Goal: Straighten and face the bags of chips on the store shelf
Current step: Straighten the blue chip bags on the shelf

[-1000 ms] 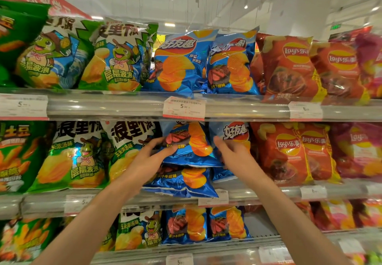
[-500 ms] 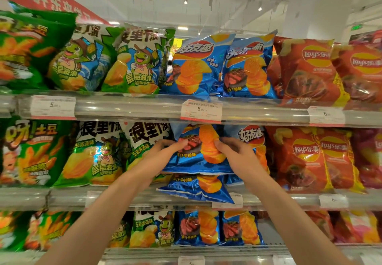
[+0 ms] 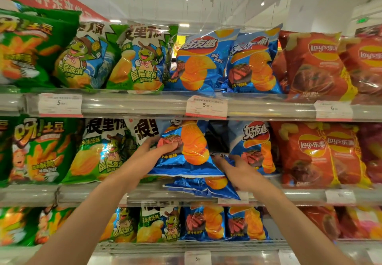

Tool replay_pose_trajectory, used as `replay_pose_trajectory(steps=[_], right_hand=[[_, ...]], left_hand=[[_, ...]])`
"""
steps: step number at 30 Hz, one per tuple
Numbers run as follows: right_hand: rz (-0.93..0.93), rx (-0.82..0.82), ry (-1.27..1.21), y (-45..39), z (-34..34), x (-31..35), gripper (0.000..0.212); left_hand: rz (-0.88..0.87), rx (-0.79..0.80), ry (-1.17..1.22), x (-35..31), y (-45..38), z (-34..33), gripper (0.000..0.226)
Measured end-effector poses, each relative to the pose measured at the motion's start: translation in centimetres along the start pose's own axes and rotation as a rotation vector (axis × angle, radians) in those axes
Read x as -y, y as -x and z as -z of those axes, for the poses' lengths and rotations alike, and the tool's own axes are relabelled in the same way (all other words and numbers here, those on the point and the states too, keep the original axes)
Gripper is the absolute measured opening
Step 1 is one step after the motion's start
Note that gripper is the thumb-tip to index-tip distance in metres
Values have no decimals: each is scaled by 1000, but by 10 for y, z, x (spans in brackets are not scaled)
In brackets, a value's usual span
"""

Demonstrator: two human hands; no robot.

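On the middle shelf (image 3: pixel 144 195) a blue chip bag (image 3: pixel 186 149) stands tilted, its top leaning left under the shelf above. My left hand (image 3: pixel 154 148) grips its left edge, thumb on the front. A second blue bag (image 3: pixel 203 187) lies flat beneath it, jutting over the shelf edge. My right hand (image 3: pixel 240 171) reaches under the tilted bag's right bottom corner and rests on the flat bag; its fingertips are hidden. Another blue bag (image 3: pixel 254 147) stands upright to the right.
Green chip bags (image 3: pixel 103 151) fill the shelf to the left and red bags (image 3: pixel 310 153) to the right. The top shelf (image 3: pixel 134 104) and the lower shelf (image 3: pixel 186 246) carry the same rows. Price tags (image 3: pixel 206 107) hang on the shelf rails.
My right hand has dropped from the tilted bag's right side to below its bottom corner. The bag has been lifted slightly, and the view has moved closer.
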State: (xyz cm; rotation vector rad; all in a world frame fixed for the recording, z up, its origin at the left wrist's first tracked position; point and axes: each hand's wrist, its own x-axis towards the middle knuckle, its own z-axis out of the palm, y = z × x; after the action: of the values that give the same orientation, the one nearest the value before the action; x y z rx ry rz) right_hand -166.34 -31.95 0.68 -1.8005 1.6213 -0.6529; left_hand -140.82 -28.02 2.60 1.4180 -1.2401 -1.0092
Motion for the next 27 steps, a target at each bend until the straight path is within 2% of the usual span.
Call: replay_pose_trajectory(steps=[3, 6, 10, 14, 16, 23, 27], right_hand=[[-53, 57, 46, -5, -5, 4, 100], [-31, 10, -59, -13, -8, 1, 108], [46, -17, -199, -16, -11, -5, 105], [137, -68, -342, -19, -11, -4, 92], [180, -87, -425, -26, -10, -4, 86], [393, -242, -394, -57, -8, 5, 78], [425, -355, -332, -69, -18, 4, 71]], left_hand=[[-12, -12, -21, 6, 7, 16, 85], [-48, -42, -39, 8, 15, 23, 79], [-79, -91, -91, 9, 22, 32, 74], [-89, -123, -94, 11, 25, 41, 64], [-93, -136, -91, 12, 26, 43, 65], [-104, -135, -166, 15, 28, 42, 75], [-107, -141, -164, 15, 28, 38, 65]])
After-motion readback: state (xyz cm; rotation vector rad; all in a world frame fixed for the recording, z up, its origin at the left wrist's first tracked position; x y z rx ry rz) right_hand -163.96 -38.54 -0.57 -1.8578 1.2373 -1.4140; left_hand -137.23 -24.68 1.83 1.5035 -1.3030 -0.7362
